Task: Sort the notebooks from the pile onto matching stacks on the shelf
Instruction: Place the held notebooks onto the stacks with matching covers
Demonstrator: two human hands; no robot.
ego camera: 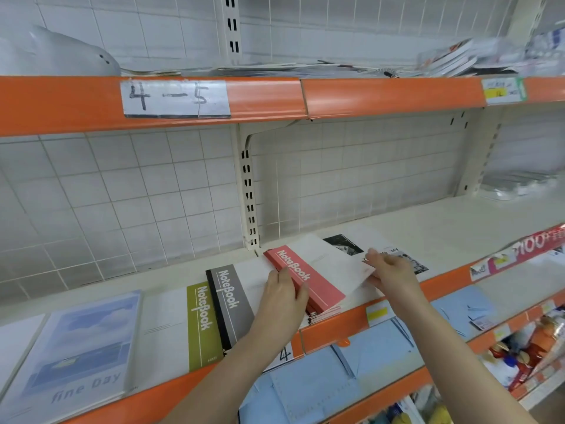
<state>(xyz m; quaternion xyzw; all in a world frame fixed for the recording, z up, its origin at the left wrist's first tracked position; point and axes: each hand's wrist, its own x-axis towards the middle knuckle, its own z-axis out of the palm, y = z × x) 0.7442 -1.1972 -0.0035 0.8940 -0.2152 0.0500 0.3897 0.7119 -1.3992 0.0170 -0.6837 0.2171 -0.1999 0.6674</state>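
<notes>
Up close — cream shelf, orange edge, white tiled wall.

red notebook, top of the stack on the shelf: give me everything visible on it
The red notebook has a salmon-red band along its spine side with "NoteBook" in white letters and a thin white line beside it; the rest of the cover is white. It looks like paper or card. It lies flat and closed, angled, on a stack of like notebooks near the front edge of the shelf. The left hand holds its spine edge; the right hand holds its far white edge.
</notes>
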